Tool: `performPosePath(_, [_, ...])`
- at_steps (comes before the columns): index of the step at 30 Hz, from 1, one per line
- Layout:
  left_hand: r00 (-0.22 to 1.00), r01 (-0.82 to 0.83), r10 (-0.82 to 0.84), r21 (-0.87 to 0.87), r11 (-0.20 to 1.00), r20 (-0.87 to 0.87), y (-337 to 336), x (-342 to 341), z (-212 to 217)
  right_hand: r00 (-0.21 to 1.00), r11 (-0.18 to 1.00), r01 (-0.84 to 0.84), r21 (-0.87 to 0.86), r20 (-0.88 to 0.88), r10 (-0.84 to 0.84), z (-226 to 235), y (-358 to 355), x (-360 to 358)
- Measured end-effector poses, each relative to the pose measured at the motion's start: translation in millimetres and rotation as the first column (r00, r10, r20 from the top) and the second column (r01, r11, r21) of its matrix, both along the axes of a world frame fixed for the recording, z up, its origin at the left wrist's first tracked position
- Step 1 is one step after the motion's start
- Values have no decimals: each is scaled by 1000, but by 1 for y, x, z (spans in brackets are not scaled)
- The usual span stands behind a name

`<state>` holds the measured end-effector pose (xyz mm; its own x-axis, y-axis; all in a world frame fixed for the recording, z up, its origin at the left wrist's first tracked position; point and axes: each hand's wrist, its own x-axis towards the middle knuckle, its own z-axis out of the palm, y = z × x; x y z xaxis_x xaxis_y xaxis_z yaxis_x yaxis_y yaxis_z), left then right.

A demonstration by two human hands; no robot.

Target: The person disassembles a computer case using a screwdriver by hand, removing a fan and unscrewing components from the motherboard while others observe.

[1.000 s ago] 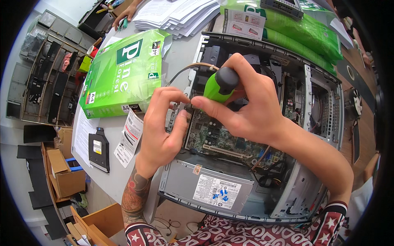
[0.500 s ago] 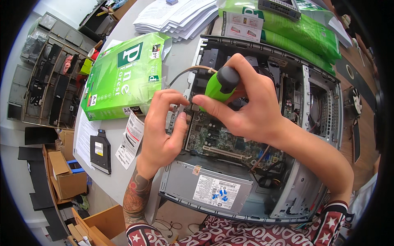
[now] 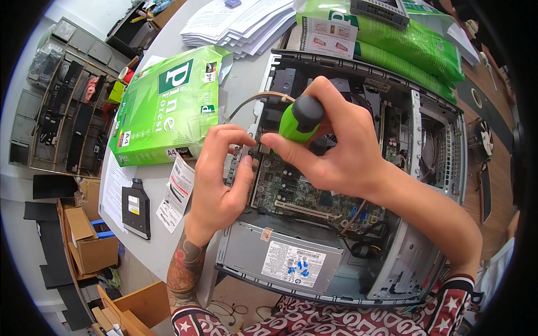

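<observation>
A desktop computer case (image 3: pixel 392 269) lies open in front of me, its green motherboard (image 3: pixel 300 187) showing inside. My right hand (image 3: pixel 342 148) is wrapped around the green and black handle of a screwdriver (image 3: pixel 297 123), held over the board's left side. Its tip is hidden below the handle and fingers. With thumb and fingers curled, my left hand (image 3: pixel 218 185) grips the metal left edge (image 3: pixel 234 167) of the case, close to the screwdriver. A silver power supply (image 3: pixel 302 263) with a white label fills the near left corner. One cable (image 3: pixel 255 101) loops out over the left edge.
Left of the case, a green paper-ream pack (image 3: pixel 168 106), a black optical drive (image 3: pixel 136 210) and a printed label sheet (image 3: pixel 176 193) lie on the table. Behind are stacked papers (image 3: pixel 235 25) and more green packs (image 3: pixel 403 56). Cardboard boxes (image 3: pixel 92 246) stand at lower left.
The view has shifted very slightly. The screwdriver handle and right hand have tilted a little, while my left hand keeps its hold on the case edge.
</observation>
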<state>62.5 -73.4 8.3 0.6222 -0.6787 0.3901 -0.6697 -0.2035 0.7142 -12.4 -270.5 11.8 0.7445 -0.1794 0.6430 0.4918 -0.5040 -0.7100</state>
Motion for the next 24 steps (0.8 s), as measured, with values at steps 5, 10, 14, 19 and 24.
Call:
performPosePath(5, [1000,-4,4,-13,1000,-7,0,1,-2,1000,999,-21,-37,-2,21,3,1,-1])
performPosePath(10, [1000,0,0,-12,1000,-18,-1,1,-2,1000,996,-9,-83,-1,9,4,0,-2])
performPosePath(14, [1000,4,-4,-19,1000,-18,0,1,-2,999,998,-9,-59,-33,7,5,0,-2])
performPosePath(19, [1000,13,-14,-19,1000,-6,-1,1,-2,1000,999,-3,-48,-7,3,3,1,-2])
performPosePath(24, [1000,7,-7,-11,1000,4,0,0,-1,1000,999,-4,-32,15,4,0,2,0])
